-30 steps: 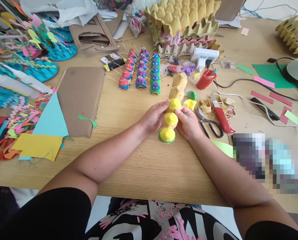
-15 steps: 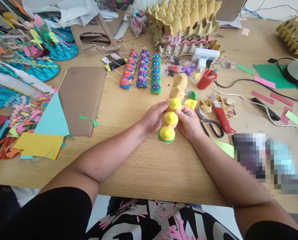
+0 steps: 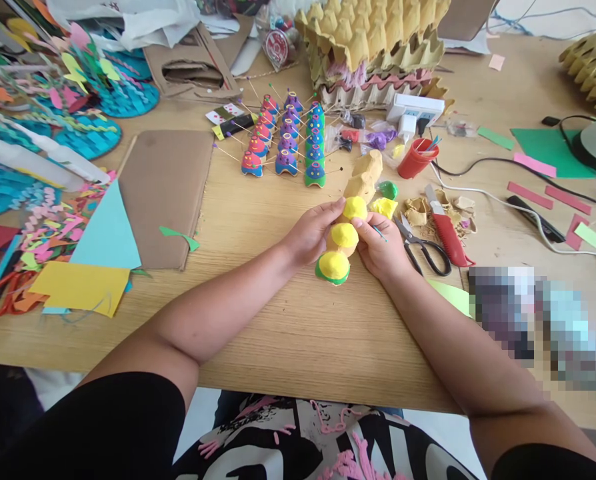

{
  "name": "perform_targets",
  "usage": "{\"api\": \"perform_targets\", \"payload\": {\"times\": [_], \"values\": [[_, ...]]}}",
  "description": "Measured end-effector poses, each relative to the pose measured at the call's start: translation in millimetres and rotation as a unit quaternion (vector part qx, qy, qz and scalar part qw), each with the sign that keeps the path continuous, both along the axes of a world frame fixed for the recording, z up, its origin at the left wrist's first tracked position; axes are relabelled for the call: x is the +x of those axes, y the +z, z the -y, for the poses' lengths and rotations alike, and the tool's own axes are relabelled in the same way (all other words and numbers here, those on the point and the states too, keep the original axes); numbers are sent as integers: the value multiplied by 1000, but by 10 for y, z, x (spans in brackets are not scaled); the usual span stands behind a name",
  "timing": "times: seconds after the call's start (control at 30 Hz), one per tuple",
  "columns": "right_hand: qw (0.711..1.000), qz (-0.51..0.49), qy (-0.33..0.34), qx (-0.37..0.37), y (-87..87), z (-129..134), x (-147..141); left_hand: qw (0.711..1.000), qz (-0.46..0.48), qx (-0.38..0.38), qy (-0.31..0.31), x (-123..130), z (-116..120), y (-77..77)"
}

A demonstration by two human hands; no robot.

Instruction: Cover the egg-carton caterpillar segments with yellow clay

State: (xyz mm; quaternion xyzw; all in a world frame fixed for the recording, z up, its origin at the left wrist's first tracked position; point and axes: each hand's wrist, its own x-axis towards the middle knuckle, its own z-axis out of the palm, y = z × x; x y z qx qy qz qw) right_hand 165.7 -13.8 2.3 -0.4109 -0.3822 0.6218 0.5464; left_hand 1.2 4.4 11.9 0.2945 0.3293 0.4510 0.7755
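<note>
Between my two hands is an egg carton strip (image 3: 362, 185), held tilted above the table. Its three nearest bumps are capped in yellow clay (image 3: 345, 235), with a green rim round the nearest one; the far bumps are bare tan. My left hand (image 3: 312, 233) grips the strip's left side, thumb by the third yellow cap. My right hand (image 3: 382, 245) holds the right side, its thumb pressed against that cap. A thin blue stick (image 3: 379, 233) pokes out from the right fingers. Just beyond lie a lump of yellow clay (image 3: 384, 207) and some green clay (image 3: 389, 190).
Three rows of finished caterpillars (image 3: 287, 137) stand behind. To the right are scissors (image 3: 425, 247), a red-handled knife (image 3: 447, 230), a red cup (image 3: 418, 159) and a power strip (image 3: 414, 110) with cables. Egg trays (image 3: 373, 40) are stacked at the back; cardboard (image 3: 165, 200) lies left.
The strip has tilted slightly, its far end shifting to the right. Both hands keep their hold, and the view has shifted a little.
</note>
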Motion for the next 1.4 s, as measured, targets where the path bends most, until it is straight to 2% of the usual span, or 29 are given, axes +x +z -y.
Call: {"api": "perform_targets", "payload": {"times": [0.17, 0.37, 0.6, 0.87, 1.1, 1.27, 1.4], "values": [[999, -11, 34, 5, -4, -9, 22, 1000, 5, -2, 14, 18, 18, 69], [1000, 1, 2, 5, -45, -11, 10, 1000, 22, -14, 4, 19, 15, 40], [1000, -15, 15, 8, -22, -10, 35, 999, 25, 1, 35, 62, 15, 31], [999, -8, 35, 12, -6, -6, 25, 999, 12, 14, 32, 44, 48, 69], [999, 19, -10, 25, -5, 61, -16, 998, 2, 47, 34, 59, 94, 89], [999, 24, -22, 34, -7, 67, -62, 998, -13, 40, 41, 75, 86, 112], [1000, 3, -9, 27, 20, 46, -67, 997, 5, 65, 34, 77, 76, 71]]}}
